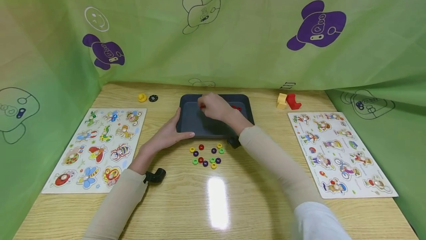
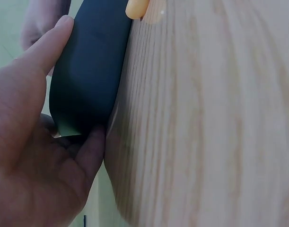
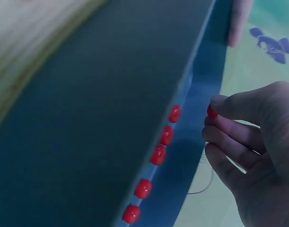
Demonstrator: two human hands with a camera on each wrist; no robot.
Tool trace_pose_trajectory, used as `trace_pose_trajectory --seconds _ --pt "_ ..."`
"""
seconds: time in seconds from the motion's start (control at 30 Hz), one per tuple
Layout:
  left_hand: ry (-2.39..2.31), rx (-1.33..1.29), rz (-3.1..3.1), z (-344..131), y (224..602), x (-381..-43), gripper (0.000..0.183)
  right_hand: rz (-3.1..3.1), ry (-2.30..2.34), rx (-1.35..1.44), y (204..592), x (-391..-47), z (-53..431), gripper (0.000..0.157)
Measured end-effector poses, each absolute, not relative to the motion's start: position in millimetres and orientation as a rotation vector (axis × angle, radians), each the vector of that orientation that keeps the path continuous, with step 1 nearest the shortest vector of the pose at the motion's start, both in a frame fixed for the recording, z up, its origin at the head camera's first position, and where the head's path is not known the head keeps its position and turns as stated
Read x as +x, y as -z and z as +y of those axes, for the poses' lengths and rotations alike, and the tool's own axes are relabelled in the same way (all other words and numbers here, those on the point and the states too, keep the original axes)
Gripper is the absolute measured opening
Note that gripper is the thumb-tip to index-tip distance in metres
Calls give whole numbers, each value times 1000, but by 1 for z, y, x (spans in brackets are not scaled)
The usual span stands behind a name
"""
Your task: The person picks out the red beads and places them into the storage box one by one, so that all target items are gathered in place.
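A dark rectangular tray (image 1: 196, 121) lies on the table near the back curtain. My left hand (image 1: 166, 134) grips its near left corner, the thumb along the front rim and the fingers by the left side. Over the tray, my right hand (image 1: 214, 107) pinches a small red bead (image 3: 212, 112) between thumb and fingertips. Several other red beads (image 3: 158, 155) sit in a line inside the tray, partly behind its wall in the right wrist view. In front of the tray lies a loose group of ring-shaped beads (image 1: 214, 151) in yellow, red, purple and green.
A board of insect pictures (image 1: 76, 132) lies on the left, and a board of figures (image 1: 319, 151) on the right. At the back left are a yellow toy (image 1: 142, 97) and a black disc (image 1: 153, 98); a yellow block (image 1: 281, 101) and red block (image 1: 293, 101) stand back right.
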State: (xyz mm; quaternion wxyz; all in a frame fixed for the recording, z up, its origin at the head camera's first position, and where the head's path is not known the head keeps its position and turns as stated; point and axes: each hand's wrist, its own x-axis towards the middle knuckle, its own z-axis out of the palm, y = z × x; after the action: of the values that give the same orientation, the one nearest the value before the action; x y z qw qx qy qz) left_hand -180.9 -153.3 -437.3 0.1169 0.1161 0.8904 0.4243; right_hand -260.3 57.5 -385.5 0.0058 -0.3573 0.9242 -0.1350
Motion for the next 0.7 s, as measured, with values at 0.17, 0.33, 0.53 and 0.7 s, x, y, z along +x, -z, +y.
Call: trace_pose_trajectory --seconds 0.17,0.33,0.53,0.7 --pt "-1241 340 2607 -153 437 -181 113 2894 330 -1062 391 -270 45 17" --pt "-1268 363 2598 -153 437 -181 112 2898 204 -1027 400 -275 32 17" --pt "-1270 369 2592 -152 440 -182 112 2922 135 -994 403 -273 30 16" --pt "-1290 358 2595 -152 438 -181 112 2935 231 -1047 393 -262 38 16"
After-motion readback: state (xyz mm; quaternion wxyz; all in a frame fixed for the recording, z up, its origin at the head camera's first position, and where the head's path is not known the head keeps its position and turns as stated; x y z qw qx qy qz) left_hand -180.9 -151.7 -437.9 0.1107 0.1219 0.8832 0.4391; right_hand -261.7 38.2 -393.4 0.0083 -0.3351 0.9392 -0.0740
